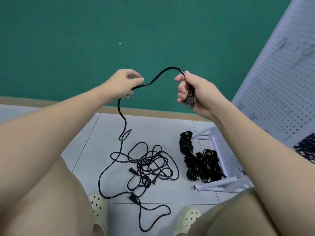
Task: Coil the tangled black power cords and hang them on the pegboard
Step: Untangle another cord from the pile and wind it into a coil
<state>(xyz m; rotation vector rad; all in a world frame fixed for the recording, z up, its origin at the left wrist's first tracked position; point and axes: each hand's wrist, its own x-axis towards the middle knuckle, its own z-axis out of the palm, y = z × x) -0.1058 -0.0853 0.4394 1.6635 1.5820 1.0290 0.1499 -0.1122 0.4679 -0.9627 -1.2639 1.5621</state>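
A black power cord (160, 74) arches between my two raised hands. My right hand (196, 92) grips its plug end, fingers curled round the black connector. My left hand (124, 82) holds the cord a short way along, and from there it drops to the floor. Below lies a loose tangle of black cords (150, 164) with several plugs showing. Several coiled black bundles (199, 162) lie on the floor by the foot of the white pegboard (279, 86), which stands at the right. One coiled bundle (306, 147) hangs at the pegboard's lower right edge.
A green wall (85, 40) with a tan skirting faces me. The floor is light grey tile (162, 123). The pegboard's white metal feet (219, 183) stick out onto the floor. My knees and cream clogs (100, 213) fill the bottom of the view.
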